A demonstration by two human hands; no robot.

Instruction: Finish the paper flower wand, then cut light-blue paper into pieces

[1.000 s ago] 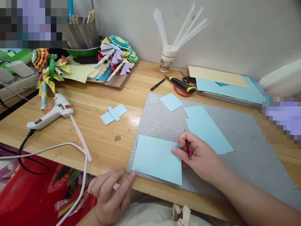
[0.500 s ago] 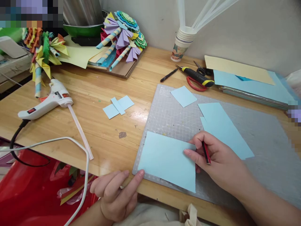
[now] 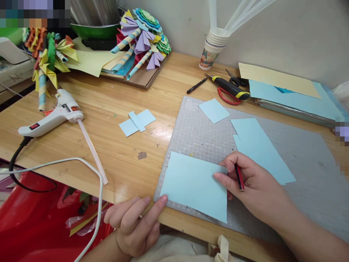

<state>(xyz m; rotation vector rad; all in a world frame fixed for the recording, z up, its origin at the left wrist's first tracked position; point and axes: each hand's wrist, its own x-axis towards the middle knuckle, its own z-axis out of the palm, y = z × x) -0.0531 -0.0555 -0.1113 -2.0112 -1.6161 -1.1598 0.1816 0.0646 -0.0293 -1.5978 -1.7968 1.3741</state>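
Observation:
A light blue sheet of paper (image 3: 195, 185) lies on the near left part of the grey cutting mat (image 3: 272, 214). My right hand (image 3: 248, 185) closes around a red and black pencil (image 3: 239, 177), while its thumb and forefinger pinch the sheet's right edge. At the sheet's lower left corner, the outstretched index finger of my left hand (image 3: 139, 223) touches the paper; the other fingers are loosely bent, with no object visible in them. Beyond my right hand lie longer light blue pieces (image 3: 263, 149) and a small light blue square (image 3: 214, 111).
Left on the table are crossed blue paper strips (image 3: 137, 123) and a white glue gun (image 3: 56, 116) with its glue stick and cord. Toward the wall are a black pen (image 3: 196, 86), yellow-black pliers (image 3: 229, 87), scissors (image 3: 236, 78), stacked paper cups (image 3: 211, 52) and paper flowers (image 3: 147, 34).
The camera view has shifted slightly. Both hands, the pencil and the paper sheet stay where they were.

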